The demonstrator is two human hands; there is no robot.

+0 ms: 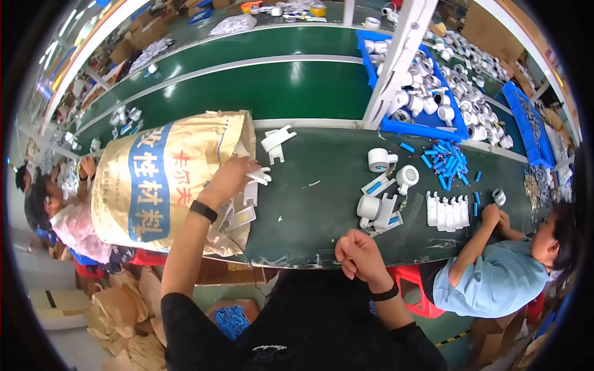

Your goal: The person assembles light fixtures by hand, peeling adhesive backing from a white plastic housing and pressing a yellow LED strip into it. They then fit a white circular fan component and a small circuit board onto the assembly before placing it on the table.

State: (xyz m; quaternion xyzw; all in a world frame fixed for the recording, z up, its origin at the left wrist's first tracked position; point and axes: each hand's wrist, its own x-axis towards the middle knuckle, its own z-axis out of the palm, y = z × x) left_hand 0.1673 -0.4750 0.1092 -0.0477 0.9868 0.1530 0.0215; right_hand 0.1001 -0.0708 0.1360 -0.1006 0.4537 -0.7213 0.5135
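Note:
My left hand (pixel 234 178) is at the mouth of a large tan woven sack (pixel 114 185) lying on its side on the green bench. Its fingers are closed on a white plastic bracket (pixel 258 177); part of the grip is hidden. More white plastic parts (pixel 242 216) spill from the sack's mouth below that hand, and two loose brackets (pixel 278 142) lie just beyond it. Over the bench's front edge my right hand (pixel 361 255) has its fingers curled in, with nothing visible in them. Past it sit white round-headed units (pixel 370 208) with brackets and blue cells.
Blue cylindrical cells (pixel 447 162) lie heaped on the right, behind a row of white brackets (pixel 448 212). A co-worker in a light blue shirt (pixel 495 272) sits there, holding a small round part. Beyond a white post (pixel 402 62) stands a blue bin (pixel 458 120) of white units.

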